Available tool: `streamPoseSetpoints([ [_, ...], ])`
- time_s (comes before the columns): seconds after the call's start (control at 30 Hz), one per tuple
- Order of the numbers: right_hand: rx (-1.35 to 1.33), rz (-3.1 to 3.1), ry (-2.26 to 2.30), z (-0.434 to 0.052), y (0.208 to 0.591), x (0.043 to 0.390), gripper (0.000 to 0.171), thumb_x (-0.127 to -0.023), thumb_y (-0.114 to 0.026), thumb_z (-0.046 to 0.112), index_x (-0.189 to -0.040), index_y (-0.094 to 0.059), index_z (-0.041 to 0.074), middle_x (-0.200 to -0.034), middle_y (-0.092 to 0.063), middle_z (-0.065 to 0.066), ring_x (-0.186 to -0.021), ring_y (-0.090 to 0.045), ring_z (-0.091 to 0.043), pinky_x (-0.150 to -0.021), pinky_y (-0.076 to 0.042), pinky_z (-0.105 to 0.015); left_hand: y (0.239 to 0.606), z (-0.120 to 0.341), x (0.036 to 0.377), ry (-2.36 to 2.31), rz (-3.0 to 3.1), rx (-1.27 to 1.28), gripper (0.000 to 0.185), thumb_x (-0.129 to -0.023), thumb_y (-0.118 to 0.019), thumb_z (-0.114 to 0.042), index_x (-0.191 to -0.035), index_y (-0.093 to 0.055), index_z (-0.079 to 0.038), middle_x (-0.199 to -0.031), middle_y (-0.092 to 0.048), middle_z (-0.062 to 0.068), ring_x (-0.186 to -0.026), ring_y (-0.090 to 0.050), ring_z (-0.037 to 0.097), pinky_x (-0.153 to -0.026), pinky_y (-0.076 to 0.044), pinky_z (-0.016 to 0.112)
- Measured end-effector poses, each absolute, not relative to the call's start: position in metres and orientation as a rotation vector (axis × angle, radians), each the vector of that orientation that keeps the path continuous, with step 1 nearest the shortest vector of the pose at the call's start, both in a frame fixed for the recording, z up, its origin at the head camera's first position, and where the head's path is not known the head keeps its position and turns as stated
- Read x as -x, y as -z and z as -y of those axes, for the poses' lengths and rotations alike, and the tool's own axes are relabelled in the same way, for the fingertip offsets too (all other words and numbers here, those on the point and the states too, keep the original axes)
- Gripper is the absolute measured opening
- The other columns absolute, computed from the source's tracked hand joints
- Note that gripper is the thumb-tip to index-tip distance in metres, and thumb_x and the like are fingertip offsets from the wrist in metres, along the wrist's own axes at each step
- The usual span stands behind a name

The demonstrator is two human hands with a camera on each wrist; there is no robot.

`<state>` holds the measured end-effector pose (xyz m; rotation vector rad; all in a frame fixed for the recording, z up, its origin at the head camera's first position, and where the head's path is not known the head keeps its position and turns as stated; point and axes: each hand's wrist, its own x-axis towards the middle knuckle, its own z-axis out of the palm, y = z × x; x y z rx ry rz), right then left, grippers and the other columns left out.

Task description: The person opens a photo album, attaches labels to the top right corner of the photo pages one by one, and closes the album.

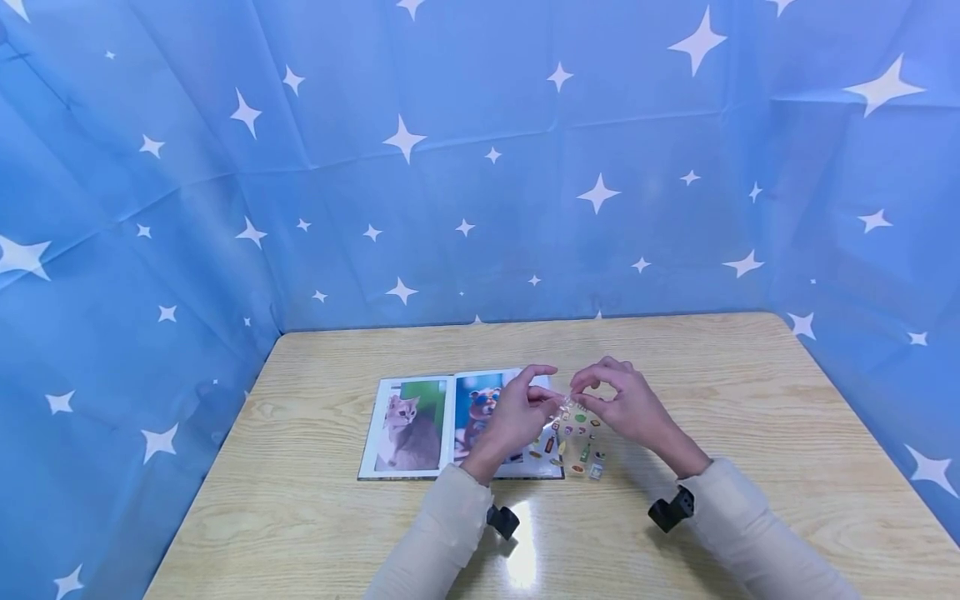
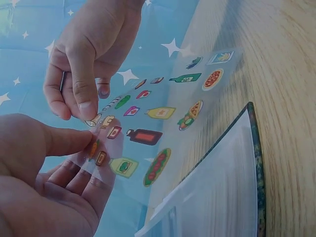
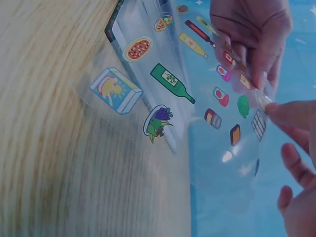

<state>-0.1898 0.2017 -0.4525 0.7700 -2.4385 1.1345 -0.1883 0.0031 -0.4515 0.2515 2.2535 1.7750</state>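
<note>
Two hands raised just above bench (image 1: 750, 392), meeting over right edge of open photo album (image 1: 420, 425). Left hand (image 1: 517, 417): transparent sticker sheet (image 2: 148, 133) held at its upper end, thumb on one face, fingers (image 2: 79, 180) curled behind; grip clamped on sheet. Right hand (image 1: 630, 408): thumb and forefinger tips together in a pinch at top corner of same sheet, on a small sticker (image 2: 94, 120) at that corner; whether sticker is lifted clear of backing, cannot tell. Remaining fingers of right hand loosely curled.

Sheet hanging down from both grips, lower end near bench, just right of album. Printed with small food and drink pictures: green bottle (image 3: 172, 82), pizza (image 3: 138, 49), carton with sun (image 3: 116, 90), grapes (image 3: 157, 120).

Album flat on bench, left of centre, cat photo (image 1: 408, 425) on left page. Blue star-patterned cloth (image 1: 480, 167) as backdrop, far side and both flanks.
</note>
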Motion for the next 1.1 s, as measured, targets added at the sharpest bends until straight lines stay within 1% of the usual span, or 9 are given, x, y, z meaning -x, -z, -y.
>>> streamPoseSetpoints([
  [0.13, -0.77, 2.426, -1.142, -0.2018, 0.4537, 0.1899, 0.025, -0.076, -0.081, -0.002, -0.089, -0.073, 0.017, -0.09, -0.069, 0.008, -0.081, -0.06, -0.025, -0.076, -0.039, -0.031, 0.4524, -0.0037, 0.1894, -1.79, -2.248, -0.234, 0.043, -0.095, -0.063, -0.005, -0.133, -0.057, -0.025, -0.091, -0.074, -0.006, -0.077, -0.068, 0.013, -0.066, -0.053, 0.027],
  [0.33, -0.755, 2.413, -1.156, -0.2021, 0.4551, 0.1893, 0.026, -0.076, -0.081, -0.002, -0.089, -0.073, 0.018, -0.088, -0.067, 0.01, -0.079, -0.057, -0.022, -0.073, -0.042, -0.035, 0.4539, -0.0052, 0.1899, -1.819, -2.22, -0.207, 0.043, -0.095, -0.063, -0.005, -0.133, -0.057, -0.025, -0.09, -0.073, -0.005, -0.074, -0.068, 0.015, -0.057, -0.05, 0.027],
  [0.5, -0.744, 2.381, -1.16, -0.2033, 0.4579, 0.1887, 0.025, -0.076, -0.082, -0.001, -0.087, -0.074, 0.019, -0.086, -0.067, 0.01, -0.078, -0.055, -0.017, -0.07, -0.044, -0.033, 0.4522, -0.0082, 0.1889, -1.836, -2.199, -0.14, 0.042, -0.095, -0.064, -0.006, -0.131, -0.057, -0.026, -0.089, -0.073, -0.005, -0.075, -0.069, 0.014, -0.064, -0.056, 0.034],
  [0.67, -0.742, 2.353, -1.148, -0.2044, 0.4594, 0.1884, 0.025, -0.075, -0.082, -0.003, -0.087, -0.076, 0.019, -0.084, -0.066, 0.01, -0.079, -0.054, -0.012, -0.068, -0.045, -0.032, 0.4511, -0.009, 0.1891, -1.857, -2.175, -0.115, 0.042, -0.094, -0.066, -0.008, -0.131, -0.058, -0.025, -0.089, -0.074, -0.004, -0.075, -0.069, 0.015, -0.06, -0.052, 0.032],
  [0.73, -0.746, 2.346, -1.141, -0.2046, 0.4599, 0.189, 0.026, -0.075, -0.082, -0.003, -0.087, -0.076, 0.019, -0.083, -0.065, 0.01, -0.079, -0.053, -0.011, -0.067, -0.046, -0.032, 0.4515, -0.0087, 0.1894, -1.855, -2.175, -0.119, 0.041, -0.095, -0.065, -0.007, -0.131, -0.057, -0.025, -0.09, -0.074, -0.004, -0.074, -0.069, 0.015, -0.061, -0.053, 0.034],
  [0.83, -0.76, 2.336, -1.132, -0.205, 0.4611, 0.1904, 0.026, -0.074, -0.082, -0.004, -0.088, -0.076, 0.018, -0.083, -0.066, 0.01, -0.078, -0.054, -0.012, -0.069, -0.045, -0.027, 0.4531, -0.0075, 0.1902, -1.852, -2.166, -0.122, 0.042, -0.095, -0.063, -0.004, -0.132, -0.057, -0.023, -0.09, -0.074, -0.002, -0.074, -0.069, 0.015, -0.066, -0.056, 0.037],
  [0.9, -0.767, 2.333, -1.133, -0.2055, 0.4618, 0.1918, 0.026, -0.074, -0.082, -0.004, -0.088, -0.076, 0.017, -0.083, -0.067, 0.009, -0.077, -0.055, -0.013, -0.07, -0.043, -0.024, 0.4547, -0.0068, 0.1909, -1.844, -2.162, -0.116, 0.043, -0.095, -0.061, -0.002, -0.132, -0.056, -0.022, -0.09, -0.074, -0.001, -0.074, -0.069, 0.016, -0.068, -0.056, 0.036],
  [0.97, -0.767, 2.337, -1.141, -0.2063, 0.4623, 0.1931, 0.025, -0.074, -0.082, -0.004, -0.089, -0.076, 0.015, -0.083, -0.069, 0.008, -0.076, -0.056, -0.014, -0.071, -0.042, -0.024, 0.4564, -0.0064, 0.1913, -1.828, -2.165, -0.105, 0.044, -0.094, -0.06, -0.002, -0.134, -0.055, -0.021, -0.09, -0.074, -0.001, -0.075, -0.068, 0.015, -0.064, -0.054, 0.032],
  [1.1, -0.728, 2.384, -1.189, -0.2086, 0.4623, 0.1944, 0.023, -0.079, -0.08, -0.002, -0.091, -0.075, 0.016, -0.085, -0.07, 0.007, -0.076, -0.055, -0.014, -0.071, -0.041, -0.029, 0.4604, -0.0085, 0.1928, -1.803, -2.177, -0.081, 0.045, -0.095, -0.06, -0.003, -0.136, -0.054, -0.018, -0.091, -0.074, -0.002, -0.074, -0.069, 0.016, -0.063, -0.051, 0.028],
])
